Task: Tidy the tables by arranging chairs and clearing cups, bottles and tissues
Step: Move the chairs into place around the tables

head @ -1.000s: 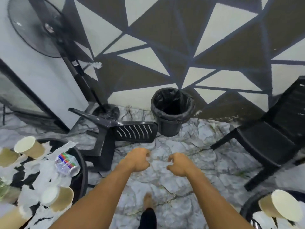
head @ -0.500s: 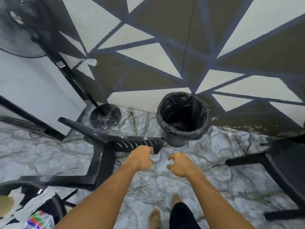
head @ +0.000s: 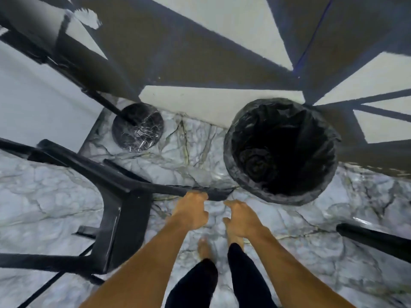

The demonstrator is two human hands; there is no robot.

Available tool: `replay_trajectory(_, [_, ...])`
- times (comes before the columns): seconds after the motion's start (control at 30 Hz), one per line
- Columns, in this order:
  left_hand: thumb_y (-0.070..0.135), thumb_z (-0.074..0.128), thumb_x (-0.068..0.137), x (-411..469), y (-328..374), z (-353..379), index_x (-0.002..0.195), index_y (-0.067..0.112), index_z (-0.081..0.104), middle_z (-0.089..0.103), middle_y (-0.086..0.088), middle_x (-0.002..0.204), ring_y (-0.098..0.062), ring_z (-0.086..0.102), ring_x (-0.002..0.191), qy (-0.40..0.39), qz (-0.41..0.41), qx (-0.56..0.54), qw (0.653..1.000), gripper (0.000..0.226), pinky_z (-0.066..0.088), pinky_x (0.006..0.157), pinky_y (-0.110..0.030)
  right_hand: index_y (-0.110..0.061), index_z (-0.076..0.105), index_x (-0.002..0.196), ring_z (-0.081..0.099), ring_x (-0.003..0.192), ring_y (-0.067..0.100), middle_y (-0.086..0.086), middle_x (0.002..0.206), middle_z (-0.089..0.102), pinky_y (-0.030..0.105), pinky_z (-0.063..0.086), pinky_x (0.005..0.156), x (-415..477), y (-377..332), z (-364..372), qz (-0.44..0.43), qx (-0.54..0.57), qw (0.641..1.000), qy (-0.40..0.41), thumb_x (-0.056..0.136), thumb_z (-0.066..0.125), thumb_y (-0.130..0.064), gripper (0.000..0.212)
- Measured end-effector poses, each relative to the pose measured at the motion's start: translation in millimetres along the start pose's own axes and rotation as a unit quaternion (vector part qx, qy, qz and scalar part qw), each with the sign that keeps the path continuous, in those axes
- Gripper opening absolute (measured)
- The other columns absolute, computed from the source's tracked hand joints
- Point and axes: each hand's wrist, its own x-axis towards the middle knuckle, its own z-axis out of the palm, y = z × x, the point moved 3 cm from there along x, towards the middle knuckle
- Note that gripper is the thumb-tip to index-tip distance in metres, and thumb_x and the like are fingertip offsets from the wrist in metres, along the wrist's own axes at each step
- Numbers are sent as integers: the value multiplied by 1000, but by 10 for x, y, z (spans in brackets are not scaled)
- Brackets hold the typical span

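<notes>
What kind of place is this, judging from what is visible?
Probably a café or casual eatery corner. A tipped black plastic chair lies on marble-patterned floor, a lined bin stands by a wall painted with triangles, and a round stand base is nearby.

The overturned chair (head: 120,210) and another chair's leg (head: 375,240) are cut off.

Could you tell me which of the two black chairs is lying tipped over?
The black chair on the left, at the left hand, lies overturned; of the right chair only a part shows.
</notes>
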Motion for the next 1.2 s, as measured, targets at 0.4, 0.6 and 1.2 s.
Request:
replay_trajectory(0.4, [10,58,91,1593,-373,967,139,20,49,58,-12,128,-33,54,120,-94,51,183,977,51,43,100,-41,-20,14,158,6,152,27,11,164,10,46,18,121,1388,691,868,-29,-79,996,7,97,50,-28,71])
replay_trajectory(0.6, [7,60,81,1208,-462,434,122,22,64,63,-10,117,-31,57,108,-102,53,137,984,43,49,90,-40,-31,28,154,10,151,15,-3,160,27,41,8,123,1145,386,615,-188,-14,982,22,99,54,-22,62])
replay_trajectory(1.2, [-3,64,78,-2506,-1547,-2434,139,32,55,58,14,131,4,52,116,536,-170,-419,713,71,43,96,-15,-33,48,143,66,94,27,6,104,73,43,52,80,-643,-3931,-996,-464,-65,881,58,98,54,-40,45])
